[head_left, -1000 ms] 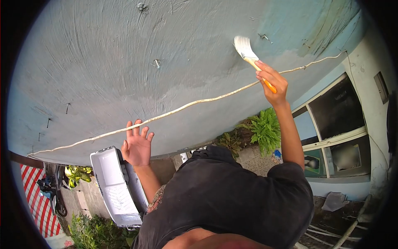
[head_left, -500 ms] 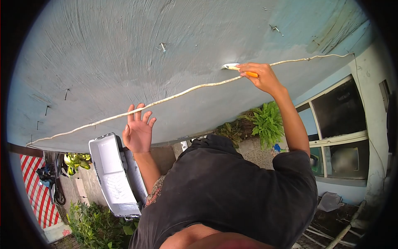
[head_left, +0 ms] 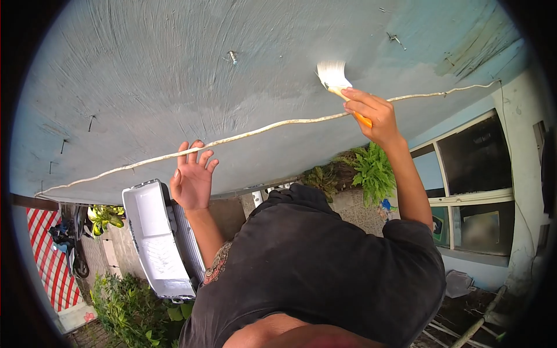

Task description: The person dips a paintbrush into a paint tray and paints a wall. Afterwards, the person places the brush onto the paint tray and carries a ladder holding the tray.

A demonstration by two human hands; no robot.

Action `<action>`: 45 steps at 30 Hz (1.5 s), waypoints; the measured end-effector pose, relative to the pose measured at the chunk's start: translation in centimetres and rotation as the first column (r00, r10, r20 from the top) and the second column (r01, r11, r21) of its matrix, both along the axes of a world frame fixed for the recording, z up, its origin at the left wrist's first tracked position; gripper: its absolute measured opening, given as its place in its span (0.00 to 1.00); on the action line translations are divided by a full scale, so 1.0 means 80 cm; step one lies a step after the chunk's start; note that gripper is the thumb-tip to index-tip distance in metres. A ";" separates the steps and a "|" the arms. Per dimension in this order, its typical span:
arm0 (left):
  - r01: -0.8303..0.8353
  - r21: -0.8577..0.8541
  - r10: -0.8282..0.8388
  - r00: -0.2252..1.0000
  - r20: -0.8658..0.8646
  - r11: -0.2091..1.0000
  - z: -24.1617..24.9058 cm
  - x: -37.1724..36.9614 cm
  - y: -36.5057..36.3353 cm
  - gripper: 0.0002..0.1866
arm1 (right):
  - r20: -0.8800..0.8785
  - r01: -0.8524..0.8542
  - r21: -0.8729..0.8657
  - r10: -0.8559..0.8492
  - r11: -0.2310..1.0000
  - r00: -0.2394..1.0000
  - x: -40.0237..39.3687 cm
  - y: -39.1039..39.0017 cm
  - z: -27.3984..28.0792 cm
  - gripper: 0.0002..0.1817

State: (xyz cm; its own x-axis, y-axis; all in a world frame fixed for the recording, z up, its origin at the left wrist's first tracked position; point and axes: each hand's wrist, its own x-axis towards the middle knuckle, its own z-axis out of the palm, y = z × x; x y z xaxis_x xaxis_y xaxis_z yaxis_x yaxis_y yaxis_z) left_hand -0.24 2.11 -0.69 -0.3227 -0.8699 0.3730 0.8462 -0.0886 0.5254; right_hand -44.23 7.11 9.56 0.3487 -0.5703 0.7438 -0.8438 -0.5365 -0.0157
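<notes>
Fingers of right hand (head_left: 374, 116) grasp paintbrush (head_left: 339, 84), arm raised; left hand (head_left: 191, 182) splayed, released.

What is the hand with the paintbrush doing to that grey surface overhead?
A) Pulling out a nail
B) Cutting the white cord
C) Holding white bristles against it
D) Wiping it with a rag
C: the right hand holds the orange-handled paintbrush, its white bristles fanned against the grey surface.

Orange-handled paintbrush (head_left: 339, 83), white bristles splayed against wall.
</notes>
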 end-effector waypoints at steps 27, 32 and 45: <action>-0.014 -0.013 0.015 1.000 0.020 1.000 0.014 -0.004 0.006 0.33 | -0.067 -0.090 0.360 0.122 0.929 0.990 0.075 -0.030 0.033 0.05; -0.038 -0.012 0.039 0.999 0.037 0.999 0.011 -0.005 0.006 0.33 | 0.021 -0.167 0.477 0.179 0.863 0.984 0.073 -0.087 0.012 0.06; -0.016 -0.038 0.018 0.999 0.046 0.999 0.015 -0.003 0.006 0.31 | -0.269 -0.246 -0.292 0.167 0.924 0.949 0.130 -0.063 0.072 0.09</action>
